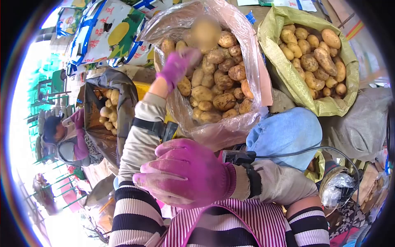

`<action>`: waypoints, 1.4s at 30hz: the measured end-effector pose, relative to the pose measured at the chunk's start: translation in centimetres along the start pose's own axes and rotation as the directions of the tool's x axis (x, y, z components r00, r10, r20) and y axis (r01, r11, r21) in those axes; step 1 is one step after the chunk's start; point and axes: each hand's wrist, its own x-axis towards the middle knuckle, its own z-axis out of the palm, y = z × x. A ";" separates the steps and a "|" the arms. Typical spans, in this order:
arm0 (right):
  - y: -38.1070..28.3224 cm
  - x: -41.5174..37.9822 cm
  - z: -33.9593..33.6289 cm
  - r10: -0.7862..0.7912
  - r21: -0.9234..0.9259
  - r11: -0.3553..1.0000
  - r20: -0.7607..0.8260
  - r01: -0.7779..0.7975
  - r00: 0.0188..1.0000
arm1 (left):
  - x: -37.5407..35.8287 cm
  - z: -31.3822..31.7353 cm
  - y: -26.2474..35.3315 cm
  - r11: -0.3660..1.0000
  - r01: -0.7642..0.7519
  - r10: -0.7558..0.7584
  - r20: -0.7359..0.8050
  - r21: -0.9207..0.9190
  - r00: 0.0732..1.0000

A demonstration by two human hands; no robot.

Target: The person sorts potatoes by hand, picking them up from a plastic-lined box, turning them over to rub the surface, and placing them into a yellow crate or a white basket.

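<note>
My left hand (177,66), in a purple glove, reaches into the far clear plastic bag (251,57) of potatoes (224,101); motion blur hides the fingers, so I cannot tell whether they hold anything; my right hand (187,173) hangs near, loosely curled, clamped on nothing. The potatoes look firm, lumpy, dusty-skinned and fairly heavy; I judge each best cupped round its middle. To the right a woven yellow-green sack (288,78) holds more; a soft blue cloth bundle (288,133) lies nearer.
</note>
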 end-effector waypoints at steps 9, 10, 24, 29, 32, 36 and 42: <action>1.5 1.9 -1.9 0.136 0.027 0.990 -0.022 -0.135 0.990 | 2.5 8.5 -12.3 0.763 0.392 -0.334 -0.205 0.514 0.920; 1.8 2.1 -2.1 0.158 0.034 0.987 -0.029 -0.157 0.987 | 2.8 8.8 -12.2 0.741 0.413 -0.344 -0.228 0.530 0.911; 5.1 2.9 0.5 0.294 -0.020 0.955 -0.096 -0.297 0.951 | -15.2 -2.6 0.0 0.833 -0.103 0.082 -0.063 -0.543 0.995; 7.1 0.9 2.6 0.671 0.134 0.712 0.158 -0.689 0.725 | -25.5 -3.1 1.5 0.629 -0.242 0.050 -0.272 -0.739 0.961; 5.9 0.4 4.6 0.708 0.311 0.444 0.453 -0.840 0.542 | -29.2 -2.5 0.4 0.765 -0.251 0.018 -0.369 -0.593 0.929; 4.8 0.0 6.3 0.701 0.249 0.301 0.596 -0.920 0.391 | -32.8 -2.1 0.8 0.640 -0.284 -0.055 -0.411 -0.714 0.910; 5.5 -2.8 8.7 0.526 0.045 0.761 0.541 -0.647 0.656 | -33.5 1.6 -3.1 0.961 -0.163 -0.071 -0.771 -0.222 0.633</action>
